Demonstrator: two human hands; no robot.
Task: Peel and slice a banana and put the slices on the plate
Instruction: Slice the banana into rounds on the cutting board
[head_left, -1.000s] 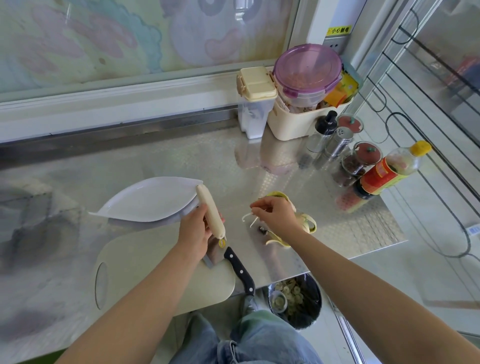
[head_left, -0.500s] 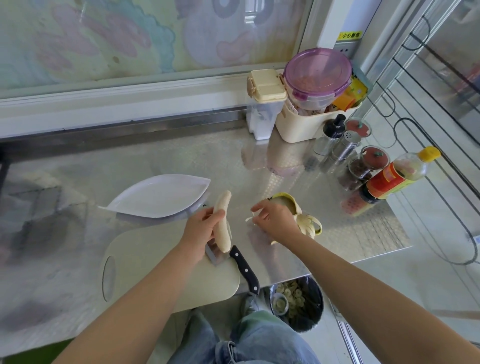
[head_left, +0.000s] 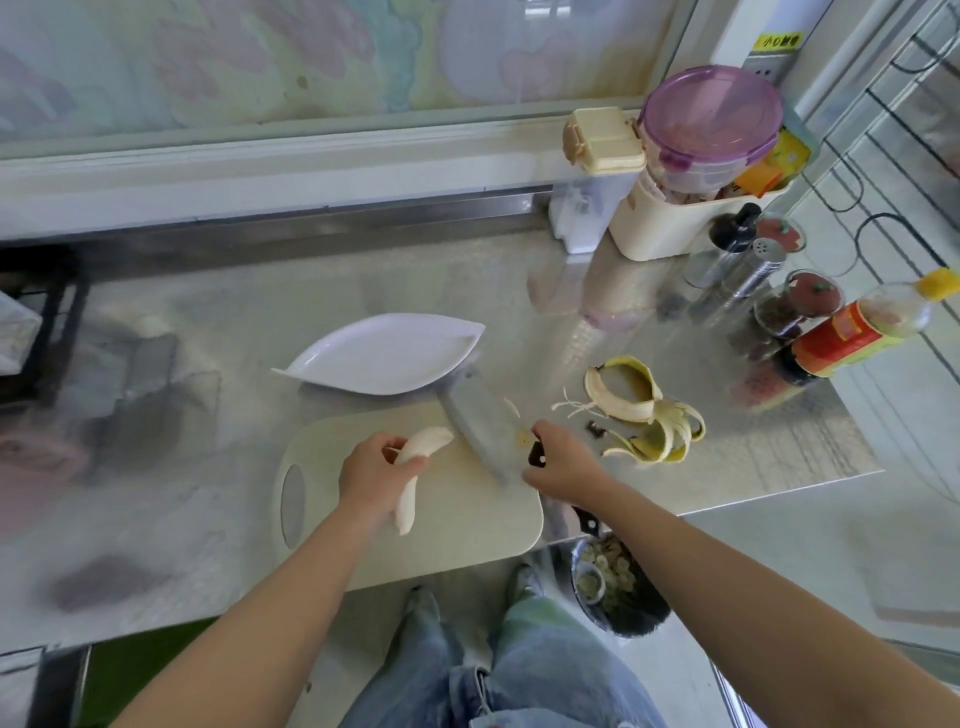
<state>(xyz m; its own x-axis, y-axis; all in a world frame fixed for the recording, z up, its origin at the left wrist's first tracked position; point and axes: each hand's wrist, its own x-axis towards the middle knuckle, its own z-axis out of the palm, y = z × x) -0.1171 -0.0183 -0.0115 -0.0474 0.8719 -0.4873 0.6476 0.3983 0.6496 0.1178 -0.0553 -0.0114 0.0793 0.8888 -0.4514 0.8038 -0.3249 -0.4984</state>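
A pale, curved, peeled banana (head_left: 423, 447) is gripped in the curled fingers of the left hand (head_left: 371, 475), low over a smooth cream cutting board (head_left: 467, 519) with rounded corners. A glossy white leaf-shaped plate (head_left: 384, 353) sits just behind the board on a shiny steel counter (head_left: 260, 322) beneath a pastel-painted pane (head_left: 260, 52). The black handle of a broad grey knife (head_left: 478, 431) is clasped by the right hand (head_left: 563, 462). Limp yellow peel (head_left: 639, 410) lies nearby.
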